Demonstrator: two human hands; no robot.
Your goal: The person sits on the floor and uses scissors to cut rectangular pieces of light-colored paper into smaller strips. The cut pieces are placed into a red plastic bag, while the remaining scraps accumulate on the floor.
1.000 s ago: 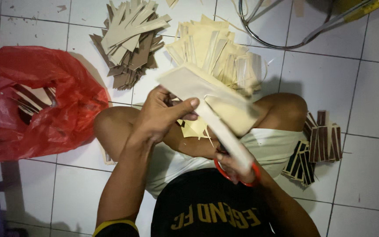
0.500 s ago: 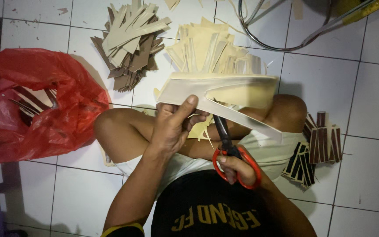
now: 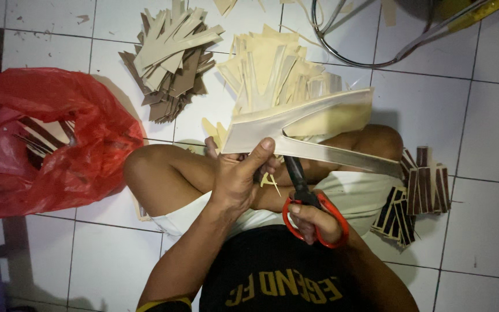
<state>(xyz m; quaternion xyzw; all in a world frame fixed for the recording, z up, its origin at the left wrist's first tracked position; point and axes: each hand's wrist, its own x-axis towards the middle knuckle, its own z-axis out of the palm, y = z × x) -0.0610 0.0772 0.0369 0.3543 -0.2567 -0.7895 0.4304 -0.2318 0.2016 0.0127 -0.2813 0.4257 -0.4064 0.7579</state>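
My left hand [image 3: 239, 176] grips a pale V-shaped piece of sheet material [image 3: 313, 124] by its pointed end, thumb on top. My right hand [image 3: 313, 222] holds red-handled scissors [image 3: 307, 199], fingers through the loops, and the dark blades reach up into the fork of the V. I sit cross-legged on the white tiled floor [image 3: 475, 115], and both hands work above my knees.
A red plastic bag [image 3: 47, 144] holding dark strips lies at the left. A heap of brown V-shaped pieces [image 3: 171, 58] and a heap of pale cut pieces [image 3: 272, 69] lie ahead. Dark strips [image 3: 414, 196] are stacked by my right thigh. A cable loop [image 3: 371, 40] lies at the top.
The pale piece has been turned from steeply tilted to nearly flat, with its fork facing right. The scissors have risen so their blades sit in the fork.
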